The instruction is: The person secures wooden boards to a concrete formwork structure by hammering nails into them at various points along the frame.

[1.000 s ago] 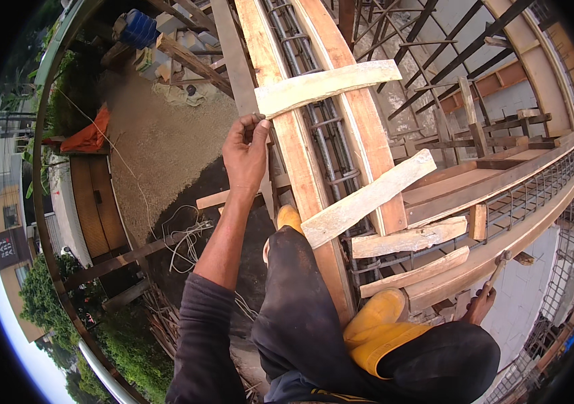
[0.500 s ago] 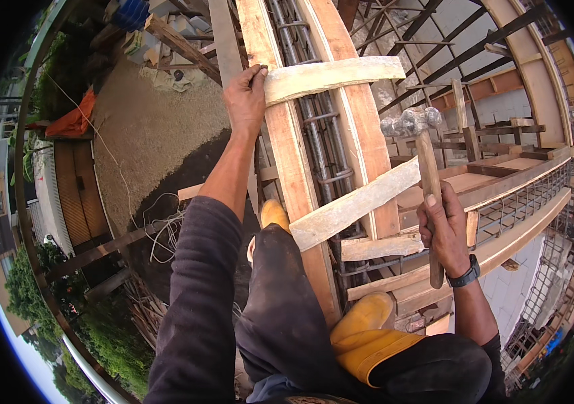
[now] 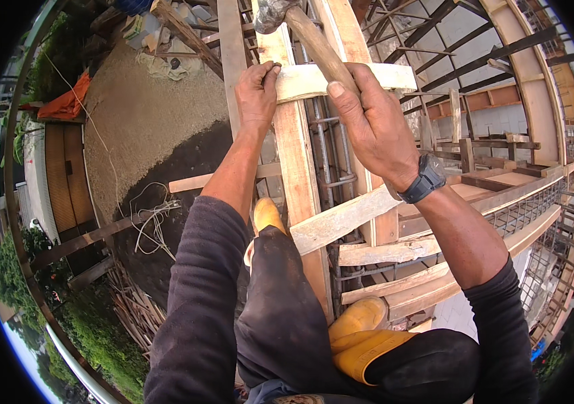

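Observation:
My right hand (image 3: 378,128) grips the wooden handle of a hammer (image 3: 320,50). Its worn metal head is at the top edge, over the left formwork board (image 3: 294,148). A pale wooden strip (image 3: 347,79) lies across both long boards, partly covered by the right hand and the handle. At the strip's left end, my left hand (image 3: 258,94) is closed in a pinch; a small dark tip shows at its fingertips, too small to name. A second pale strip (image 3: 341,221) crosses the boards slantwise, closer to me.
Steel reinforcing bars (image 3: 331,151) run between the boards. A yellow boot (image 3: 268,214) stands left of the left board, another yellow boot (image 3: 357,320) at lower right. Gravelly ground (image 3: 146,101) lies well below on the left. To the right are timber framing and a rebar cage (image 3: 522,198).
My right hand has swung the hammer up and to the left, from beside the right board to above the left one. The left hand keeps its pinch at the strip's end.

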{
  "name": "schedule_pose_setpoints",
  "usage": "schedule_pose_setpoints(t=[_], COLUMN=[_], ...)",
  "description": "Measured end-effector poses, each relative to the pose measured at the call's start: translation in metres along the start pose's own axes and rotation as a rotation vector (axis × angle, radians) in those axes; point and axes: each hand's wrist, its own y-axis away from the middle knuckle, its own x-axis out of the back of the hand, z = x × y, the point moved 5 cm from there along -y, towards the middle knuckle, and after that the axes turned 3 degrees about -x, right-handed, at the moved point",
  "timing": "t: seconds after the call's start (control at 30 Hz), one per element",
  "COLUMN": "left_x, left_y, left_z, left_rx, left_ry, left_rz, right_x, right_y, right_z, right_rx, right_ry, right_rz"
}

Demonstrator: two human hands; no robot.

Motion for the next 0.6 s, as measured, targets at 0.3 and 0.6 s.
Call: schedule_pose_setpoints(t=[0.3,0.6], left_x=[-0.001,-0.004], left_y=[-0.006,-0.004], left_z=[0.002,0.004], left_rx=[-0.037,-0.049], left_ry=[-0.063,-0.065], left_rz=[-0.019,-0.046], right_x=[-0.028,-0.024], right_y=[-0.021,-0.021], right_z=[0.034,0.045], right_rx=[-0.149,-0.228], right_ry=[0.234,0.268], right_rz=[-0.082,-0.099])
